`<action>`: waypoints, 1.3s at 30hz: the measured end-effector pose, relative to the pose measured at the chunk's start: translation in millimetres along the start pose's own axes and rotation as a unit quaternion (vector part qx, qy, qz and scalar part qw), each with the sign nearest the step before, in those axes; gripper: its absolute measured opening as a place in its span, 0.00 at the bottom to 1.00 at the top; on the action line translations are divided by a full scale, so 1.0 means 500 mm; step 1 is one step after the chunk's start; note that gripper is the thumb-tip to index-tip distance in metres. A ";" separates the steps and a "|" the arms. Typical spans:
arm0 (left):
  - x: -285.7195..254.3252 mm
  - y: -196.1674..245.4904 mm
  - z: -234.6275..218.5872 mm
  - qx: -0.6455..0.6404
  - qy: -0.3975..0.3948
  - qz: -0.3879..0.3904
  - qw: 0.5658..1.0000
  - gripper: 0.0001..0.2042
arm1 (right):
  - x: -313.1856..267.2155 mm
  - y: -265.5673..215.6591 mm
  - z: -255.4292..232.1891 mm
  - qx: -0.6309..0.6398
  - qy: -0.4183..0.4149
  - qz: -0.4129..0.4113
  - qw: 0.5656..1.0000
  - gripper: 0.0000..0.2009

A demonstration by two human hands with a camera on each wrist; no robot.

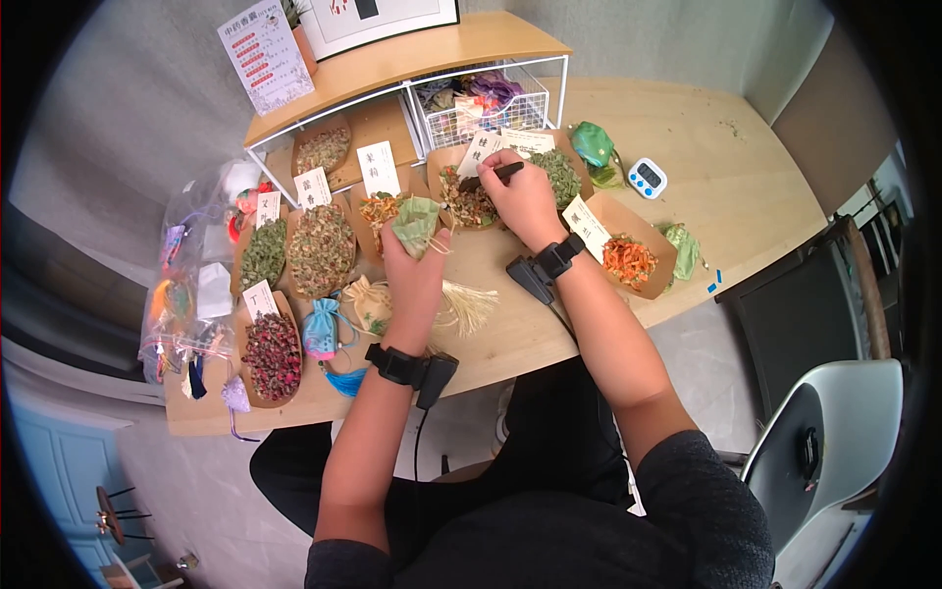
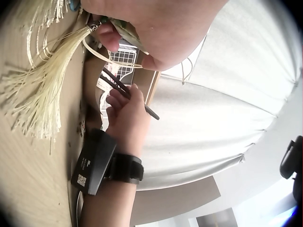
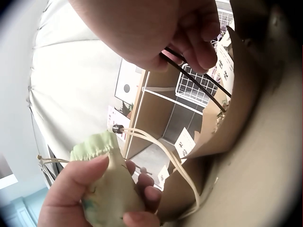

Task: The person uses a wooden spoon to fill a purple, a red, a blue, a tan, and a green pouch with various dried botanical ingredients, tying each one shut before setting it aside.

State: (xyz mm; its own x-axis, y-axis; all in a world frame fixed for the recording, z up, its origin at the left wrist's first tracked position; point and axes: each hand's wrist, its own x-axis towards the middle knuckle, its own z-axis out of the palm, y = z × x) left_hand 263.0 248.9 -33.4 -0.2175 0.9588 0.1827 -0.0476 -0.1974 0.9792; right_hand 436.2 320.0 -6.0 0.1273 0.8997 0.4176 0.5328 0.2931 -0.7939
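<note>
My left hand (image 1: 408, 270) grips a pale green drawstring pouch (image 1: 416, 222), upright, with the thumb across its front in the right wrist view. Beige cords (image 3: 165, 153) with a dark bead loop from the pouch, and a cream tassel (image 2: 45, 87) hangs by the left hand. Dark tweezers (image 3: 196, 85) are pinched in my right hand (image 1: 525, 201). Their tips reach into a brown paper tray of mixed dried herbs (image 1: 469, 208), just right of the pouch. In the right wrist view, the tray's wall partly hides the herbs.
More paper trays hold rosebuds (image 1: 272, 353), orange petals (image 1: 628, 260) and green leaves (image 1: 263, 257), with label cards. Behind stands a wooden shelf (image 1: 392, 59) with a white wire basket (image 1: 491, 113). A blue pouch (image 1: 321, 329), plastic bags (image 1: 211, 265) and a timer (image 1: 647, 179) lie around.
</note>
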 end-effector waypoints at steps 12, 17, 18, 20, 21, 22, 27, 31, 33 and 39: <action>0.010 -0.023 -0.006 0.018 -0.007 0.034 0.999 0.24 | 0.001 0.005 0.005 0.008 0.005 -0.038 0.999 0.08; 0.011 -0.031 -0.007 0.011 -0.009 0.035 0.999 0.23 | -0.003 -0.002 0.005 0.002 -0.001 -0.036 0.999 0.07; 0.013 -0.031 -0.007 0.012 -0.009 0.035 0.999 0.23 | -0.003 0.000 0.006 0.008 -0.002 -0.039 0.999 0.07; 0.013 -0.031 -0.007 0.019 -0.010 0.036 0.999 0.23 | -0.002 0.007 0.011 0.014 -0.001 -0.046 0.999 0.07; 0.013 -0.030 -0.007 0.022 -0.011 0.035 0.999 0.23 | -0.001 0.011 0.015 0.014 0.000 -0.051 0.999 0.08; 0.011 -0.028 -0.007 0.015 -0.013 0.034 0.999 0.23 | -0.002 0.014 0.016 0.014 0.002 -0.055 0.998 0.08; 0.007 -0.016 -0.003 -0.008 -0.019 0.031 0.999 0.23 | 0.007 0.018 0.013 0.055 0.016 -0.028 0.998 0.07; -0.001 0.004 0.000 -0.014 -0.016 0.002 1.000 0.18 | 0.013 -0.009 -0.017 0.355 -0.018 0.050 0.933 0.07; 0.000 0.002 0.002 -0.015 -0.021 0.003 1.000 0.18 | 0.008 -0.027 -0.032 0.444 -0.063 0.081 0.890 0.08; -0.006 0.011 0.004 -0.026 -0.016 -0.003 1.000 0.19 | 0.005 -0.031 -0.026 0.460 -0.048 0.084 0.883 0.08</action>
State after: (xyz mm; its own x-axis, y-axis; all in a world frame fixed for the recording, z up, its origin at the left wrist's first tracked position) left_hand 265.3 245.1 -28.4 -0.1857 0.9658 0.1812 -0.0987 -0.2018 0.9744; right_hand 439.0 313.2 13.2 0.0445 0.9658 0.2554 -0.3965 0.2518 -0.8828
